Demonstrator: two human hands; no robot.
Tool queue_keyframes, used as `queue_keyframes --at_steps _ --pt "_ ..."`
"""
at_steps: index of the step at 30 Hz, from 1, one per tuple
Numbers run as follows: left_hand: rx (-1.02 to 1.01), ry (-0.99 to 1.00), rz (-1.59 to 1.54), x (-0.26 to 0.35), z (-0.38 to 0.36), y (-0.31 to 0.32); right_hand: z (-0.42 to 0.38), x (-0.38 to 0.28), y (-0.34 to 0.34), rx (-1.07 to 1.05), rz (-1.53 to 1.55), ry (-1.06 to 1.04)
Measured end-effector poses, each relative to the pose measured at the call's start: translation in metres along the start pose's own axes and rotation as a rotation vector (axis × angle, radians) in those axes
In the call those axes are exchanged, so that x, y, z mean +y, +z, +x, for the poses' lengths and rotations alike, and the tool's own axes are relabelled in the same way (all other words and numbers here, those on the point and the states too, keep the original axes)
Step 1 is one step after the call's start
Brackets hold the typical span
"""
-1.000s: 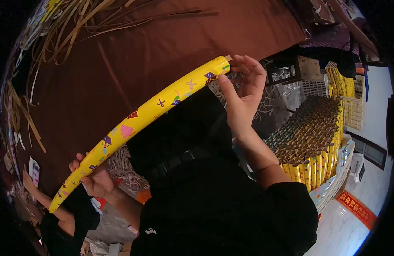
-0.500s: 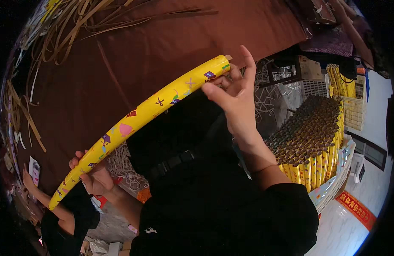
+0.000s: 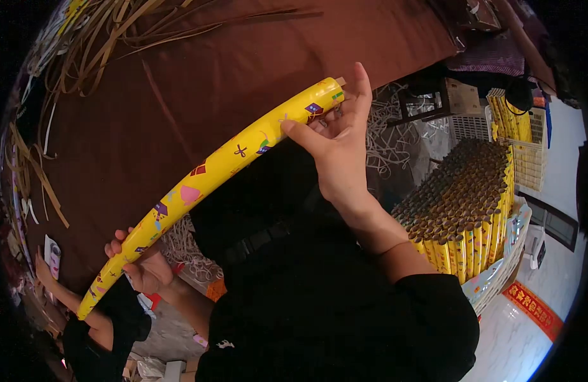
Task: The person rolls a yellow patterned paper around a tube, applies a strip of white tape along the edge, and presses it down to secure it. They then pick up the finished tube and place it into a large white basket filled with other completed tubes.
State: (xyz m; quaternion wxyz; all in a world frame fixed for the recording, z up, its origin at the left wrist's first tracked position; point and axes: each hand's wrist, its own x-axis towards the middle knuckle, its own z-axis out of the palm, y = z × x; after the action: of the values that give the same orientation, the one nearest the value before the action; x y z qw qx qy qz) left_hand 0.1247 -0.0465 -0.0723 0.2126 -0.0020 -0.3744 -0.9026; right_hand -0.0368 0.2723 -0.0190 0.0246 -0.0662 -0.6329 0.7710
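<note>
A long yellow tube, printed with small coloured shapes, is held level over the near edge of the brown desk. The right hand is open at its far end, fingers spread, palm and thumb against the wrap. The left hand is closed around the tube near its other end. Paper strips lie across the desk's far side. A basket of upright tubes stands to the right.

Brown table bare ahead; strips far-left; tubes right.
</note>
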Motion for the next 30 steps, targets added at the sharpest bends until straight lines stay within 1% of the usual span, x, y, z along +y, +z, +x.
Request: queue_keyframes --at_steps 2,7,9,12,15,17,18,20,21,24,27,28,30 --pt "-0.002 -0.005 -0.018 -0.001 0.001 0.004 -0.001 -0.004 0.003 -0.002 0.142 0.016" --pt "-0.003 -0.031 -0.042 -0.003 0.0 0.001 -0.002 -0.003 -0.002 -0.015 0.154 0.019" --pt "0.029 -0.013 -0.061 -0.007 0.0 0.004 -0.002 -0.002 -0.006 -0.015 0.162 0.019" --pt "0.039 -0.027 -0.056 -0.007 0.0 0.008 -0.002 0.0 -0.015 -0.032 0.22 0.001" --pt "0.002 -0.026 -0.078 -0.007 0.001 0.004 0.0 0.006 -0.013 -0.071 0.175 -0.072" --pt "0.022 -0.017 -0.053 -0.006 -0.001 0.002 0.001 0.009 -0.011 -0.018 -0.056 -0.108" --pt "0.049 -0.009 -0.027 -0.004 -0.002 0.002 0.0 0.006 -0.011 -0.016 -0.055 -0.111" --pt "0.025 -0.032 -0.05 -0.003 0.0 0.009 0.001 0.003 -0.014 -0.021 0.068 -0.055" --pt "0.0 -0.054 -0.069 -0.004 0.0 0.012 0.002 0.002 -0.02 -0.016 0.066 -0.054" --pt "0.044 -0.009 -0.063 -0.004 -0.002 0.004 0.013 -0.004 -0.043 -0.041 0.374 0.178" --pt "-0.015 -0.01 -0.118 -0.004 0.0 0.008 0.024 -0.007 -0.053 -0.07 0.437 0.195" --pt "-0.018 -0.011 -0.121 -0.004 -0.001 0.007 0.023 -0.007 -0.05 -0.068 0.436 0.192" --pt "0.082 -0.003 -0.031 -0.002 -0.003 0.005 0.02 -0.008 -0.038 -0.05 0.039 0.033"
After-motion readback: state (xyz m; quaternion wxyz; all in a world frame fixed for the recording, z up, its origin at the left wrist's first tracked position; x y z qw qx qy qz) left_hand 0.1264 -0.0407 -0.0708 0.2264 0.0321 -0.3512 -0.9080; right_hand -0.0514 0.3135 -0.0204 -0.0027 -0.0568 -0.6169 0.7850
